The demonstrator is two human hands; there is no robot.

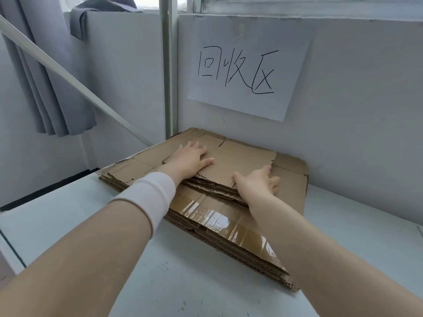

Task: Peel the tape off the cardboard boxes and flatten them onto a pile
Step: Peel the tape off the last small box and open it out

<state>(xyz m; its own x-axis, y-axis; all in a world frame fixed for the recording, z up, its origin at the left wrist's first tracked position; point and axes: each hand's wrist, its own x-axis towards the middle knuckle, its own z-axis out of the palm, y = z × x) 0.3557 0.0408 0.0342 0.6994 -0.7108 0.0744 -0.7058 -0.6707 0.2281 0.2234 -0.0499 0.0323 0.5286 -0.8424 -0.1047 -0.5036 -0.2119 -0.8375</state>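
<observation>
A pile of flattened brown cardboard boxes [290, 179] lies on the white table against the back wall. The top flattened box [242, 159] is smaller and sits near the pile's far side. My left hand [192, 157] presses flat on its left part, fingers straight and spread. At the box's near right corner rests my right hand [258, 181], fingers spread and reaching over the edge. A lower sheet at the pile's front carries a shiny strip of brown tape [219, 219].
A paper sign with handwritten characters [247, 72] hangs on the grey wall behind the pile. A grey curtain [45, 88] and a slanted white rail [75, 81] stand at the left. The white table [178, 271] extends toward me.
</observation>
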